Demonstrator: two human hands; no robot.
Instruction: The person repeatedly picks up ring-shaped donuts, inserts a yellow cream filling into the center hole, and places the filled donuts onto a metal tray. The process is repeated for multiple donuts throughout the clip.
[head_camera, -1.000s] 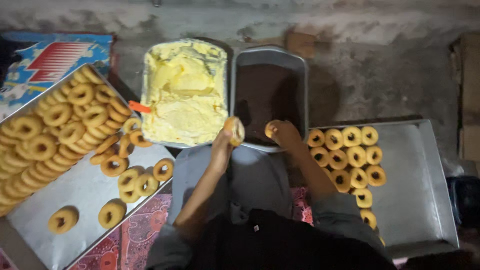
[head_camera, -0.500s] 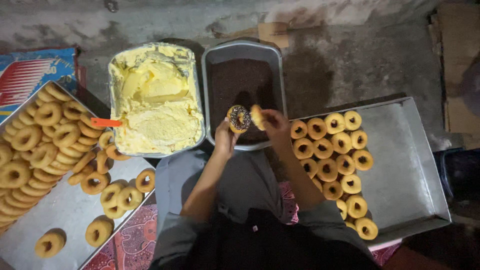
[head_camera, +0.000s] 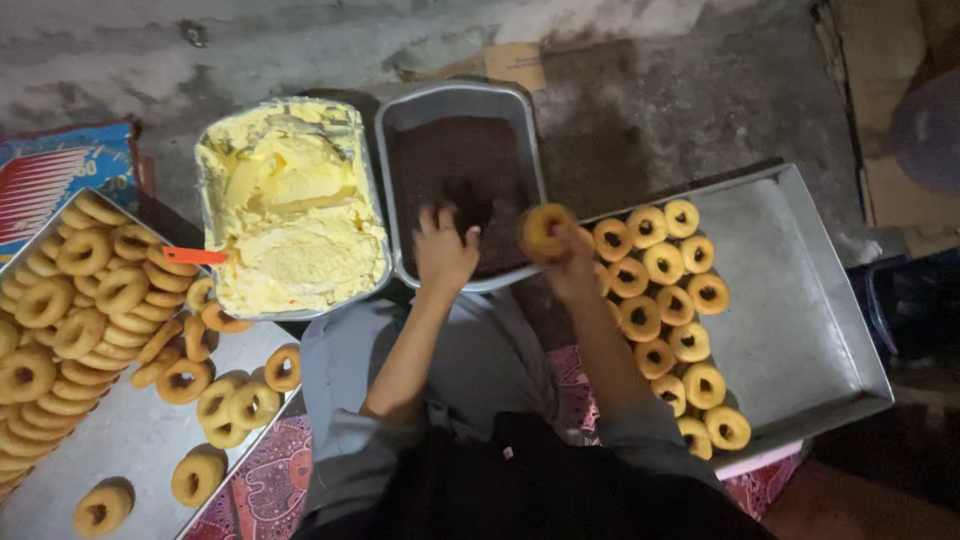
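- View from above of a seated person working over trays on a concrete floor.
- The left hand (head_camera: 443, 250) is pressed down into a grey metal pan (head_camera: 455, 100) of dark brown crumbs (head_camera: 450, 165), near the pan's front edge. Its fingers are curled downward; a ring biscuit that may lie under them is hidden, so I cannot tell whether they grip anything.
- The right hand (head_camera: 572, 268) is raised just past the pan's right front corner, fingers closed around one ring biscuit (head_camera: 546, 230), held upright with its hole facing the camera.
- Just left of the crumb pan, rims almost touching, sits a foil tray (head_camera: 210, 140) heaped with pale yellow cream (head_camera: 285, 215). An orange spatula handle (head_camera: 193, 256) sticks out over its left edge.
- On the far left, a large flat metal tray (head_camera: 130, 445) carries a deep pile of plain ring biscuits (head_camera: 75, 310), some spilling toward its near, barer end.
- On the right, another large metal tray (head_camera: 800, 300) holds rows of finished ring biscuits (head_camera: 665, 320) along its left side only; its right half is bare metal with a raised rim.
- The person's grey-clad knees (head_camera: 470, 360) fill the gap between the two large trays, over a red patterned mat (head_camera: 265, 475).
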